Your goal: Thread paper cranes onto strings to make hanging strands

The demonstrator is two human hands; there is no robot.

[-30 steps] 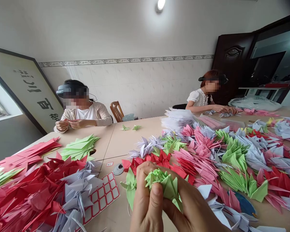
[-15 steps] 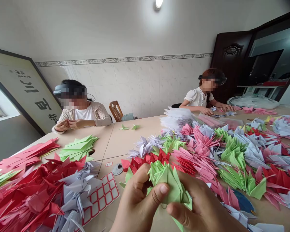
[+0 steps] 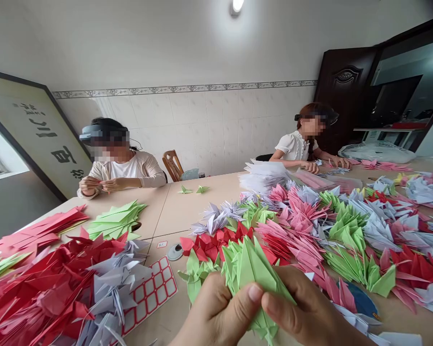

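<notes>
Both of my hands are closed around a bundle of green folded paper cranes (image 3: 254, 269), pressed together in a stack with points facing up. My left hand (image 3: 222, 307) grips its left side, the thumb lying across the front. On the right side, my right hand (image 3: 303, 307) presses with its thumb close to the left thumb; its other fingers are mostly hidden behind the paper. Just beyond my left hand lie more green folded paper pieces (image 3: 197, 274). Red folded cranes (image 3: 205, 246) sit behind the bundle.
Heaps of red (image 3: 50, 278) and pale lilac folded paper (image 3: 115, 283) cover the left, beside a red-bordered label sheet (image 3: 153, 288). Mixed folded bundles (image 3: 350, 226) fill the right. Flat green sheets (image 3: 115, 218) lie farther back. Two people (image 3: 126, 168) work across the table (image 3: 173, 211).
The green bundle has been turned more upright and squeezed between both hands, with my thumbs now closer together on its front. More of the green pieces behind my left hand shows.
</notes>
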